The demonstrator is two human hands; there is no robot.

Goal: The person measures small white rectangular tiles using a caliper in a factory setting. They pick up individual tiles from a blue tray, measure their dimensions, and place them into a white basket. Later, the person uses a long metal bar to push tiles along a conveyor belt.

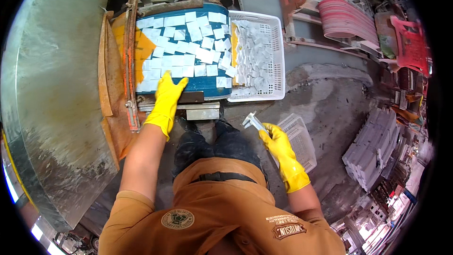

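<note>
My left hand (168,95), in a yellow rubber glove, reaches over the near edge of a blue conveyor belt (207,85). Its thumb and fingers are spread, and the fingertips meet the nearest row of small white square tiles (177,71). I see nothing held in it. Many such tiles lie on the belt, neatly rowed at the near left and scattered elsewhere. My right hand (279,147), gloved alike, is closed around a metal caliper (253,121), held away from the belt with its jaws pointing up and left.
A white plastic basket (281,66) full of tiles stands at the belt's right end. Another white basket (302,144) is on the floor beyond my right hand. An orange-red metal bar (128,61) crosses the belt's left side. Stacked grey slabs (373,148) stand farther right.
</note>
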